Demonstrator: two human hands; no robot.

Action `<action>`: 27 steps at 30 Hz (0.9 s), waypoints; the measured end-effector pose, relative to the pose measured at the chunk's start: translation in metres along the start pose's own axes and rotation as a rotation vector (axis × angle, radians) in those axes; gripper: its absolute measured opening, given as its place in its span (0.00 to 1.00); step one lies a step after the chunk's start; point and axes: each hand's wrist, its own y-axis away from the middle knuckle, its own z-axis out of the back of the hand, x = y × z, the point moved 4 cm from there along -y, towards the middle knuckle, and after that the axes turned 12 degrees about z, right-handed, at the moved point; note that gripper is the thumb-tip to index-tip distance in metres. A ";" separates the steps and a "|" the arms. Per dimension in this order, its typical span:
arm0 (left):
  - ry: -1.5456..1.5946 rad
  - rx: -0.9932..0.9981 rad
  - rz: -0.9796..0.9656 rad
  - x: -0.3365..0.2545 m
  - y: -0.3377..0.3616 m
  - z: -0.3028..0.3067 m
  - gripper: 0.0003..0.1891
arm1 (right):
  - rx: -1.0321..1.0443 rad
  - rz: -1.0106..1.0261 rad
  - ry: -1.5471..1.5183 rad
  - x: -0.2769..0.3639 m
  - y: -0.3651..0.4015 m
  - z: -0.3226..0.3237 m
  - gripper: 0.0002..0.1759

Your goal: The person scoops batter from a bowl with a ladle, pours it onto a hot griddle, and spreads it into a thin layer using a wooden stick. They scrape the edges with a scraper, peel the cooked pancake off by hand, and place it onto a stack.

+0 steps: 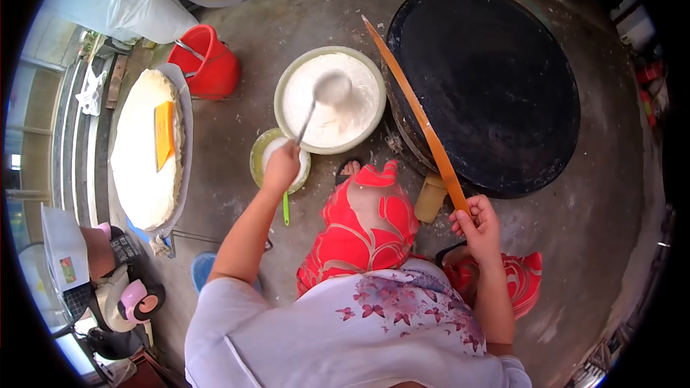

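Above white batter (pixel 305 93) in the large bowl (pixel 279 100) is one ladle (pixel 333 89), its handle clamped in the left hand (pixel 281 167); whether it touches the batter I cannot tell. The right hand (pixel 479 224) grips the near end of one wooden strip (pixel 413 105), which slants across the left edge of one black griddle (pixel 496 86). Bowl and griddle stand close; bare floor (pixel 604 165) opens to the griddle's right. At the large bowl's near side sits one small bowl (pixel 256 162), a green handle (pixel 286 210) jutting past its rim. Leftward are one red bucket (pixel 221 72) and a pale pile (pixel 135 158) bearing one yellow piece (pixel 164 136); a far-left label (pixel 68 269) is too small to read.
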 end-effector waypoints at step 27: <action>1.140 0.808 0.804 0.007 -0.007 -0.050 0.15 | 0.059 0.029 0.039 -0.006 -0.011 -0.007 0.04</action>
